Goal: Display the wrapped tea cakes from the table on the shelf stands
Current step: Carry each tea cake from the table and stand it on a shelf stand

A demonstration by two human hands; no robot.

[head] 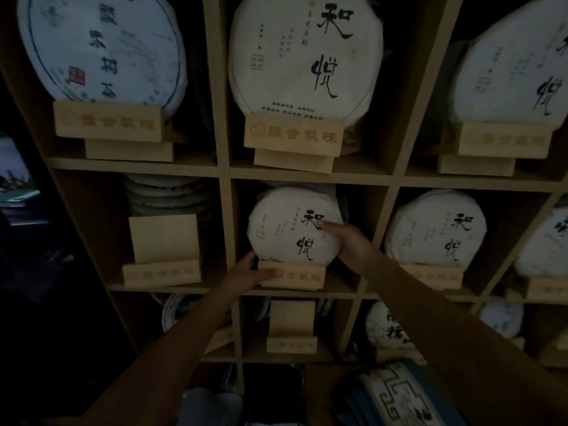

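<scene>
Tea cake (289,229), round and wrapped in white paper with black writing, stands upright on a wooden stand (295,276) in the middle box of the shelf (227,229). Right hand (347,241) holds its right edge, with the thumb lying flat on the front and the other fingers hidden behind it. Left hand (249,273) is curled around the left end of the stand, its thumb pressing on the front and its fingers tucked up beside the cake's lower left edge. Just to the left, another stand (163,259) holds no cake. To the right, a second wrapped cake (436,232) with the same writing sits on its own stand.
</scene>
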